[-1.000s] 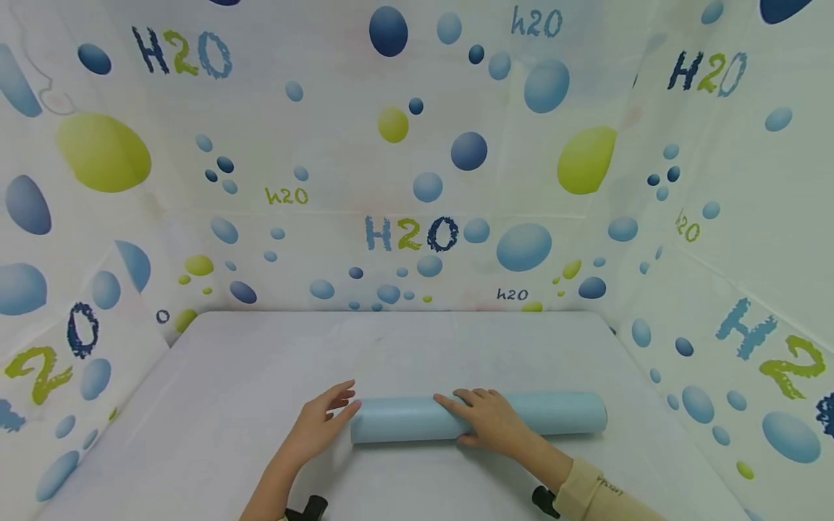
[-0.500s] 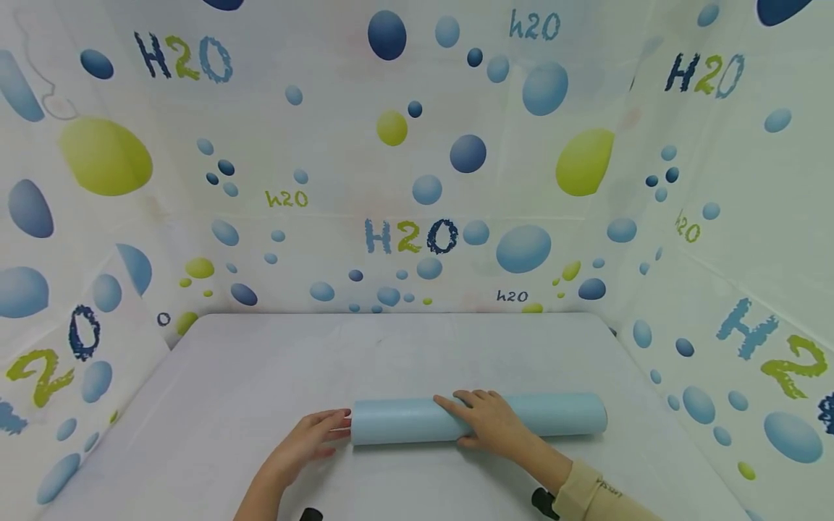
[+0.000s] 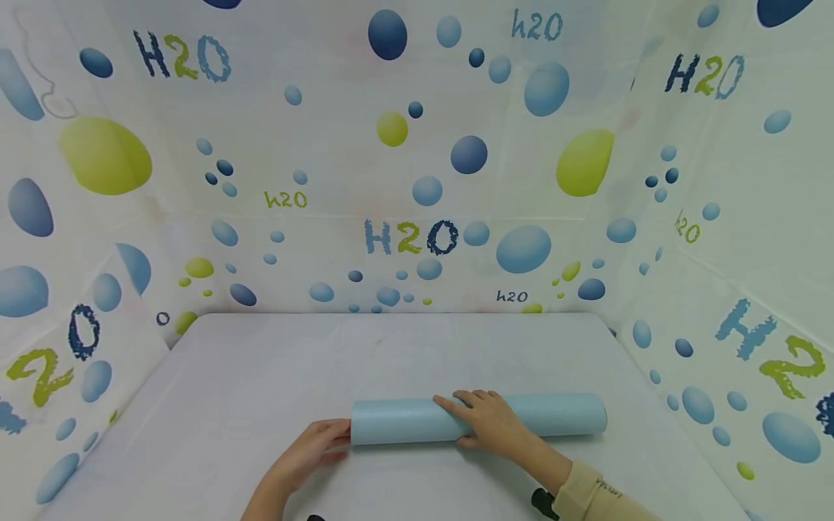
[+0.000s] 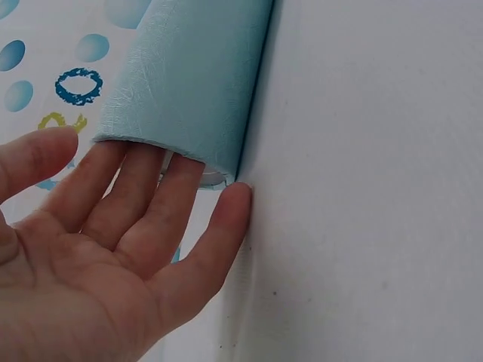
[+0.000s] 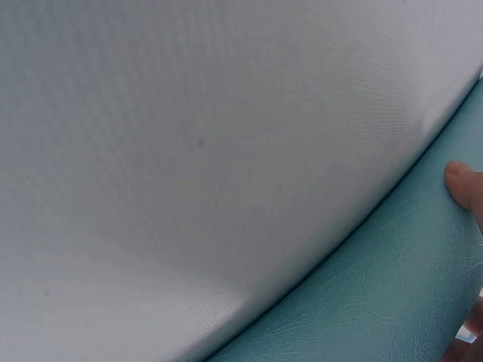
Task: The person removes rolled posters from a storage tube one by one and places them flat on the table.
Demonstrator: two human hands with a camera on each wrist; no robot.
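Note:
A light blue roll (image 3: 404, 421) of creased, leather-like sheet lies crosswise on the white table. My right hand (image 3: 491, 423) grips it across the middle, fingers over the top and thumb on the near side. In the right wrist view the thumb (image 5: 462, 181) presses on the blue surface. My left hand (image 3: 306, 449) is at the roll's left end. The left wrist view shows the left hand (image 4: 106, 271) palm up, with several fairly straight fingers reaching into the roll's hollow end, their tips hidden. The little finger stays outside by the lower edge, and the thumb stands apart.
The white tabletop (image 3: 313, 354) stretches behind and to both sides of the roll. Around it hang white sheets (image 3: 339, 145) printed with blue and green drops and H2O lettering. A black wrist strap (image 3: 544, 502) shows near the right sleeve.
My left hand has come down from above the roll's left end, turned, and put its fingers into the opening. The right hand and the roll have hardly moved.

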